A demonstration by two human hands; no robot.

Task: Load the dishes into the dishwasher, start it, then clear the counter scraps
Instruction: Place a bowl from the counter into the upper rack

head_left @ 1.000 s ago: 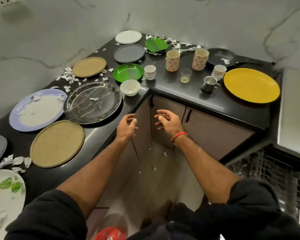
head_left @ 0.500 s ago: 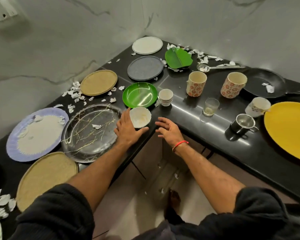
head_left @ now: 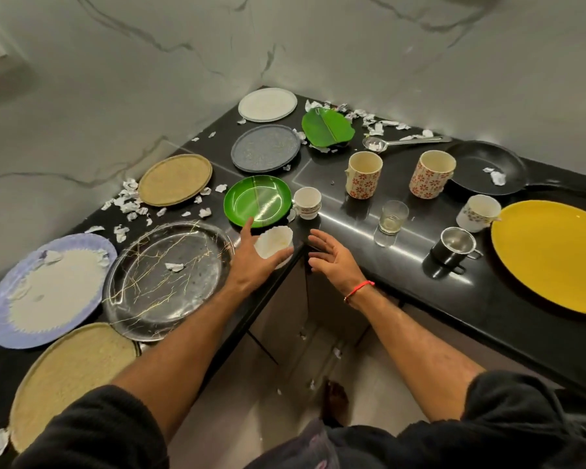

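My left hand (head_left: 251,267) holds a small white bowl (head_left: 274,243) at the inner corner of the black counter (head_left: 413,275). Its thumb curls under the bowl's front, its forefinger points out over the round green plate (head_left: 257,201), and the bowl tips toward the palm. My right hand (head_left: 335,265) hovers just right of the bowl with spread fingers and holds nothing. A dark glass plate with gold streaks (head_left: 170,279) lies left of the bowl. White paper scraps (head_left: 129,201) litter the counter. The dishwasher is out of view.
Behind the bowl stand a teacup (head_left: 307,202), two flowered mugs (head_left: 364,174), a glass (head_left: 393,216) and a steel cup (head_left: 454,247). A yellow plate (head_left: 555,255) and a black pan (head_left: 484,167) lie right. A lilac plate (head_left: 48,289) and tan plates (head_left: 71,377) lie left.
Both hands rose from in front of the cupboards to the counter corner. My left hand reached the white bowl and now holds it; the view turned away from the dishwasher.
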